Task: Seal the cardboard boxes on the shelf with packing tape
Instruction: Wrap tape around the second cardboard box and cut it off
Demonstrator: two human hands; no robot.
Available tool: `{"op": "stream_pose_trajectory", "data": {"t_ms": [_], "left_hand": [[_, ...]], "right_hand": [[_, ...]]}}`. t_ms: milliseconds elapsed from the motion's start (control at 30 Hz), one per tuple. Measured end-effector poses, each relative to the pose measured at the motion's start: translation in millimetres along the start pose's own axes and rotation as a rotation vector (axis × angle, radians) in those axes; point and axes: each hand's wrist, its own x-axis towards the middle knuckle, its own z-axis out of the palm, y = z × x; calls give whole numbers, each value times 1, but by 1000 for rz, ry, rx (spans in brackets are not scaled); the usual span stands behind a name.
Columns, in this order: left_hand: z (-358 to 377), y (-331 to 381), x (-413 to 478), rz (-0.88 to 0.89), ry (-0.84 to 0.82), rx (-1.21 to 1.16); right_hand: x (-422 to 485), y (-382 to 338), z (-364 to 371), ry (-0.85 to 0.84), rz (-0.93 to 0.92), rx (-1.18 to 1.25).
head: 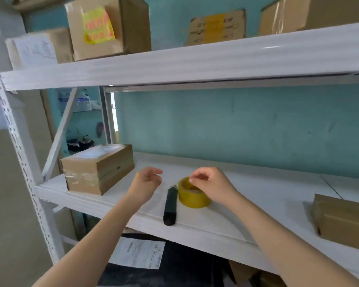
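A yellow roll of packing tape [192, 198] lies flat on the white shelf board [247, 204]. My right hand [210, 185] rests over the roll's far rim, fingertips pinched at its top edge. My left hand [146, 183] hovers just left of it, fingers loosely curled and apart, holding nothing. A dark green cutter [170, 206] lies on the shelf against the roll's left side. A cardboard box [97, 168] with clear tape across its front end sits at the shelf's left. Another cardboard box [343, 222] sits at the right edge.
The upper shelf beam [184, 61] carries several cardboard boxes, one with a yellow label [97, 25]. A white perforated upright [27, 172] stands at the left. Below the shelf lie dark goods with a paper slip [139, 254]. A teal wall backs the shelf.
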Motion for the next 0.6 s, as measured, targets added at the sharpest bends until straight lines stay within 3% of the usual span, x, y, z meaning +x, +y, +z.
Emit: {"op": "stream_pose_trajectory", "data": {"t_ms": [200,333,467,600], "left_hand": [[3,-20,44,15,-223,17],[19,-28,53,75,-355,205],[24,-27,59,212,-325,374],[23,-26,59,212,-272,414]], "right_hand": [[15,-2,21,83,64,-260],[16,-2,31,-9,132,-538],[18,4,40,-86,101,-681],[16,-1,45,-78,66,-656]]}}
